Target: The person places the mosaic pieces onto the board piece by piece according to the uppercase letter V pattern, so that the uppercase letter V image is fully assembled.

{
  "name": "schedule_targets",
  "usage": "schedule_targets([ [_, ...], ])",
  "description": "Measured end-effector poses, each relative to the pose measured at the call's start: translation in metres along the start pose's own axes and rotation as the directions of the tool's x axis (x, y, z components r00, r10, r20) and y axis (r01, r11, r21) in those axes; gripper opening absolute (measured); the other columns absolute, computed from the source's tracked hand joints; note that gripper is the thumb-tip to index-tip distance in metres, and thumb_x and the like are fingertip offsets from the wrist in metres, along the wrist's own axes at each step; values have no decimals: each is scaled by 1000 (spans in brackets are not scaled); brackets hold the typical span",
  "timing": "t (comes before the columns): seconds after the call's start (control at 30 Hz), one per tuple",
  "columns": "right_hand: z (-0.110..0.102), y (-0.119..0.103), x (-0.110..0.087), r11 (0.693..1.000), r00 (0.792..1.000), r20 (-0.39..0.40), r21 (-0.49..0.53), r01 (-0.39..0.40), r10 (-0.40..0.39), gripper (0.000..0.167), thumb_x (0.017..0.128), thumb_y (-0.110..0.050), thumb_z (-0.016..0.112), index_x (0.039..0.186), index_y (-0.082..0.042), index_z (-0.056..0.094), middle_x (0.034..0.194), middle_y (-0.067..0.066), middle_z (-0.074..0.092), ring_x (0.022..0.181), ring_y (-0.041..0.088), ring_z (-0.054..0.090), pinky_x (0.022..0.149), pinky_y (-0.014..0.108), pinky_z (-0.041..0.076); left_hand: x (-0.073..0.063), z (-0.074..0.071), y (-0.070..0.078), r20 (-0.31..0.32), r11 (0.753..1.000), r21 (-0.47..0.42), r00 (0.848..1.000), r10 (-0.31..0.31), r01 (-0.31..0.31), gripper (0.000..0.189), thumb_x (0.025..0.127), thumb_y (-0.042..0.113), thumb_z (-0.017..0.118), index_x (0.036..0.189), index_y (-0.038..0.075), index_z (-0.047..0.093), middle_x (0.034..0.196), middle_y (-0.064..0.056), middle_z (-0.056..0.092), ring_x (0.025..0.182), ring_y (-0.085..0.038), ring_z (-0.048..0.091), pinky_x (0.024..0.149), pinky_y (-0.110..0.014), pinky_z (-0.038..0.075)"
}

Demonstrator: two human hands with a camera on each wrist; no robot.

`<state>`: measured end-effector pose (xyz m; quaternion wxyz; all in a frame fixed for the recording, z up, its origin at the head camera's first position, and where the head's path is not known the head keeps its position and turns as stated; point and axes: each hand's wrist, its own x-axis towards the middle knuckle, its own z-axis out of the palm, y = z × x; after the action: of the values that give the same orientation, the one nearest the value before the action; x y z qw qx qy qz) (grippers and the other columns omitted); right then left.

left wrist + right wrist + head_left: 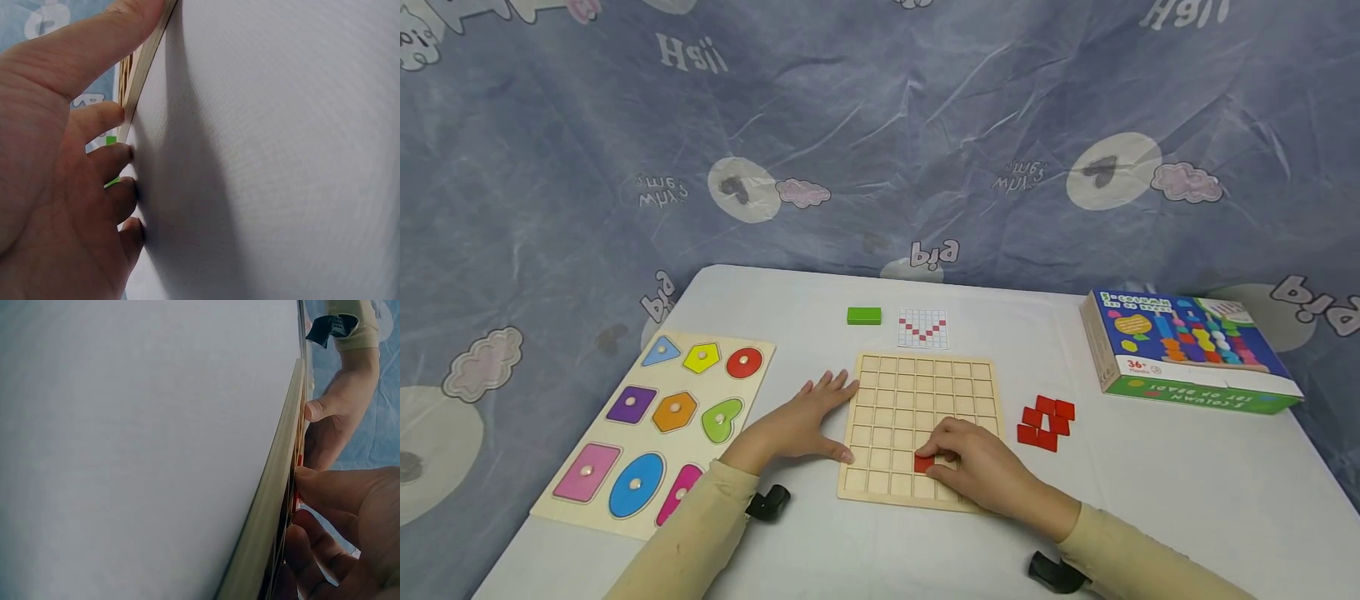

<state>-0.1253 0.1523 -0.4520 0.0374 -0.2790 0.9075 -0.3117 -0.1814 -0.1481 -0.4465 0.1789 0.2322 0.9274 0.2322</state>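
A wooden grid board [872,387] with square cells lies flat on the table in the head view. Over its lower middle, my right hand [981,467] pinches a small red square tile [923,463] between thumb and fingers, right at a cell. The right wrist view catches that tile [299,487] edge-on beside the thumb. My left hand [793,427] lies along the board's left edge with fingers spread, thumb and fingertips touching the side. In the left wrist view, those fingers [112,159] reach past the board's edge [147,62].
Several loose red tiles [1045,423] lie right of the board. Behind it are a pattern card [922,328] with red squares in a V and a green block [863,316]. A knobbed shape puzzle [688,371] is at left, a toy box [1195,350] at right.
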Motion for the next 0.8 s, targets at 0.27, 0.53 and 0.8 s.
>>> schedule_targets([
  [0.27,-6,-1,-3,999,998,49,37,-32,30,24,89,-16,79,111,-22,75,101,-14,63,85,9,56,74,23,51,-2,-1,1,4,1000,-6,1000,15,-15,112,72,44,91,161,14,31,169,-11,16,156,-31,7,127,-49,7],
  [0.53,-17,3,-8,996,998,45,78,-39,35,24,91,-16,77,113,-25,74,104,-12,64,89,10,58,80,26,54,-1,-2,0,2,1000,-4,1000,21,-21,112,72,45,90,161,14,31,169,-11,16,156,-31,6,127,-49,6],
  [0.8,-27,9,-15,996,998,41,66,-52,49,27,91,-17,76,116,-27,74,106,-13,64,91,10,57,79,26,54,0,0,-2,1,1000,-5,1000,16,-16,112,71,45,91,161,15,31,169,-10,16,157,-30,6,127,-48,5],
])
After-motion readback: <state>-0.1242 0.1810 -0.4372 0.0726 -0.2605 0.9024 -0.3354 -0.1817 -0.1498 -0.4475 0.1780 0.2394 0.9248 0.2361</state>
